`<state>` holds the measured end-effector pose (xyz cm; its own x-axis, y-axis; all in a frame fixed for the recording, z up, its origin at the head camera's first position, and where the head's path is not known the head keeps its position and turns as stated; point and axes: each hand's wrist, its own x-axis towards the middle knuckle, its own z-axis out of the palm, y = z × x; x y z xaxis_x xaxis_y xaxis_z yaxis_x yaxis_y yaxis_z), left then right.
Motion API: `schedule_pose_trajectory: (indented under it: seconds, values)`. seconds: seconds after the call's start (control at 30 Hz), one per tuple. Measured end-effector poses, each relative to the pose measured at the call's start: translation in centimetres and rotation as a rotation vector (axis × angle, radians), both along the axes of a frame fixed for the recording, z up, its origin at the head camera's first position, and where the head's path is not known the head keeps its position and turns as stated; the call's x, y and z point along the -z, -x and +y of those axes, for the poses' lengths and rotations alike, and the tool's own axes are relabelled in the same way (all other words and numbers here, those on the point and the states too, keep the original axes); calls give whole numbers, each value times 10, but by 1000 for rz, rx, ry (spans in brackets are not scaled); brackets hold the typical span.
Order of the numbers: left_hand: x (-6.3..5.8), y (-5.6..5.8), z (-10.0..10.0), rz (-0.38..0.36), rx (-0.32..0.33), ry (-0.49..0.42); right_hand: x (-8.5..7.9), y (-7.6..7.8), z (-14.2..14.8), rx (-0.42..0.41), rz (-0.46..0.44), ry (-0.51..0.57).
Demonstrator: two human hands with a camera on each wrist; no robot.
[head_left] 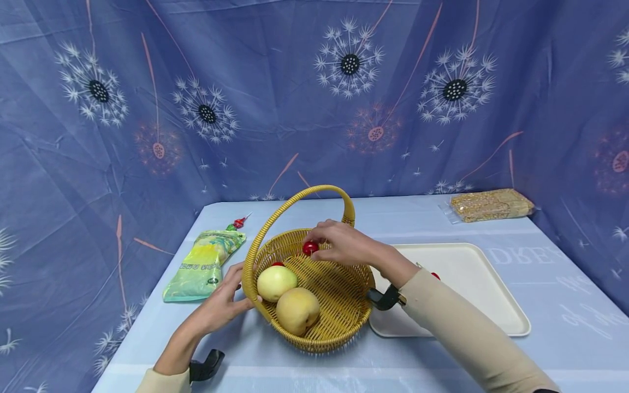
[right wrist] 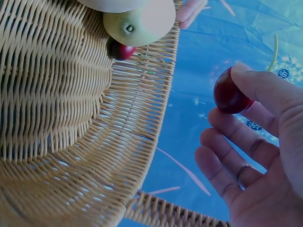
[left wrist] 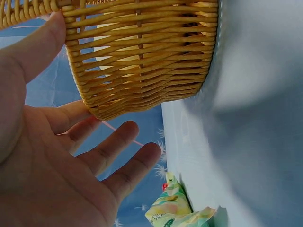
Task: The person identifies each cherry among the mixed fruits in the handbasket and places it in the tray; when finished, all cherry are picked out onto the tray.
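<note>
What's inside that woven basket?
Inside the basket are a pale green fruit, a yellow fruit and a small red fruit, partly hidden by the green one. The right fingers hold another red fruit. The basket's floor directly beneath the fruits is covered.

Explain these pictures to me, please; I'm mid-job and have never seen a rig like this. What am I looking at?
There is no machine here: a person works bare-handed. The wide picture comes from a camera on the head, looking forward and down; the other two come from cameras worn on each wrist. The left hand touches the side of a wicker basket. The right hand pinches a small red fruit over the basket, which contains two larger pale fruits and another red one. On the table, a green-yellow bag lies to the left, with a white tray and a clear-wrapped packet to the right.
</note>
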<state>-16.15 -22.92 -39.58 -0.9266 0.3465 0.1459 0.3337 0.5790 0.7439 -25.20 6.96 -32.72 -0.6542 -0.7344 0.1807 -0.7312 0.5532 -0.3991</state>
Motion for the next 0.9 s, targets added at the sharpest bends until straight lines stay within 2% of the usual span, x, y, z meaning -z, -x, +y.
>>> schedule_pose_trajectory:
  seconds: [0.53,0.9]
  values:
    - [0,-1,0,-11,-6,3,-9,-20,42,62,55,79]
    - [-2,-1,0,-23,-8,-2,-4,-32,87,151,69,125]
